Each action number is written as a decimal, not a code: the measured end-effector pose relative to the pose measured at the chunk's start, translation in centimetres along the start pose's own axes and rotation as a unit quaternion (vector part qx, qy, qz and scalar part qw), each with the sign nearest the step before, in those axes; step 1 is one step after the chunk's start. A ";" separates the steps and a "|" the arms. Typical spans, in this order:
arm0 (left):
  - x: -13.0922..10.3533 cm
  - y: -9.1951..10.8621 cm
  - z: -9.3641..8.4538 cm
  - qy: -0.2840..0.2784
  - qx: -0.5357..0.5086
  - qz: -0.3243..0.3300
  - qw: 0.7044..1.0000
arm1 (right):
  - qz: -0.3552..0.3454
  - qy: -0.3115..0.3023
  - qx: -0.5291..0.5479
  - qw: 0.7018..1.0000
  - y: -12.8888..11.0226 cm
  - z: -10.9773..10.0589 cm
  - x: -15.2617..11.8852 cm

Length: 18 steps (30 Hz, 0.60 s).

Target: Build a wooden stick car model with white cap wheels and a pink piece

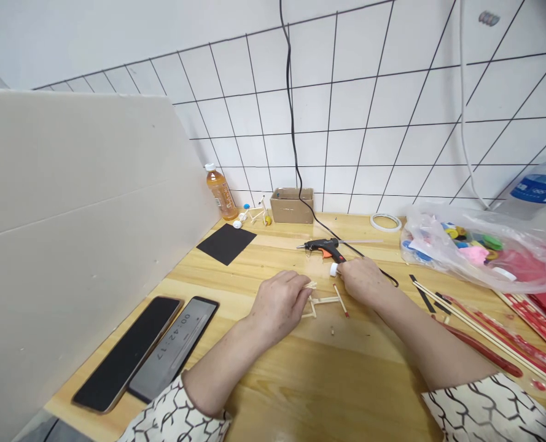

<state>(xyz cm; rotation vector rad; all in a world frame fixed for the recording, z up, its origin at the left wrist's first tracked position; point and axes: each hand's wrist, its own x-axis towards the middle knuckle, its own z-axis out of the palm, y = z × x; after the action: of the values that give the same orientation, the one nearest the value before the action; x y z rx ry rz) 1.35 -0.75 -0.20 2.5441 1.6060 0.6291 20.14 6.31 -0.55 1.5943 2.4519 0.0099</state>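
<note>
My left hand (pixel 279 302) is closed in a pinch on a small bundle of pale wooden sticks (pixel 310 285), partly hidden by the fingers. Just below its fingertips, a little frame of matchsticks (pixel 325 300) lies on the table, with a red-tipped cross stick at its right end. To the right, my right hand (pixel 365 280) is curled, with a white bottle cap (pixel 333 269) at its fingertips. The handle of a black glue gun (pixel 323 247) ends right beside those fingers, its nozzle pointing left.
Behind stand a cardboard box (pixel 292 207), a drink bottle (pixel 221 193) and a small stick model (pixel 257 215). Two phones (pixel 128 353) and a black sheet (pixel 226 244) lie left. On the right are a bag of caps (pixel 479 245), tape (pixel 386 222), red-handled pliers (pixel 484 350) and long sticks.
</note>
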 end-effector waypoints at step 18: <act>0.0 0.0 -0.1 0.001 -0.008 0.004 1.000 | 0.006 0.010 0.017 1.000 0.2 0.5 0.4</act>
<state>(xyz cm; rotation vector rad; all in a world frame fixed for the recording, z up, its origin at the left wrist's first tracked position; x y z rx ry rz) 1.31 -0.82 -0.09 2.5409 1.5864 0.6424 20.23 6.73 -1.09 1.6300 2.4708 -0.0150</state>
